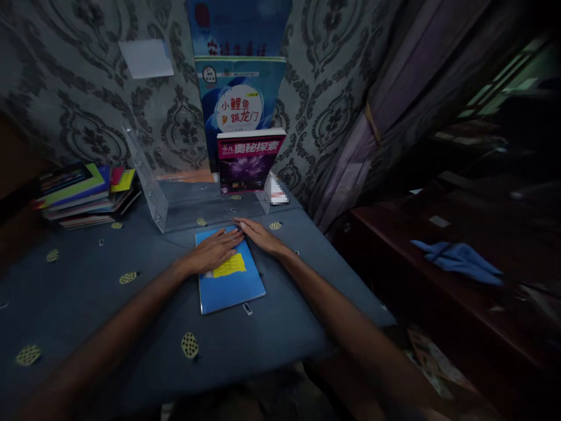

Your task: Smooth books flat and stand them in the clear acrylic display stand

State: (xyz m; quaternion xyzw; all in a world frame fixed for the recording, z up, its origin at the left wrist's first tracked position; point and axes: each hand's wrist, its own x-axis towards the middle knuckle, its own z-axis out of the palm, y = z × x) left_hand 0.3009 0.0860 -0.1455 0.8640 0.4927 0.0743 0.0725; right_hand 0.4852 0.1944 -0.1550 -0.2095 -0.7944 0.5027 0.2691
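Observation:
A blue book with a yellow patch on its cover lies flat on the grey-blue tablecloth. My left hand rests flat on the book's upper half, fingers stretched out. Just right of it, my right hand lies flat at the book's top right corner, fingers extended and touching the left hand's fingertips. Neither hand grips anything. Behind the book stands a clear acrylic display rack holding a dark magenta book upright, with two taller blue books behind it.
A stack of colourful books lies at the table's far left. Patterned wallpaper backs the table, and a purple curtain hangs at the right. A dark wooden sideboard with a blue cloth stands to the right.

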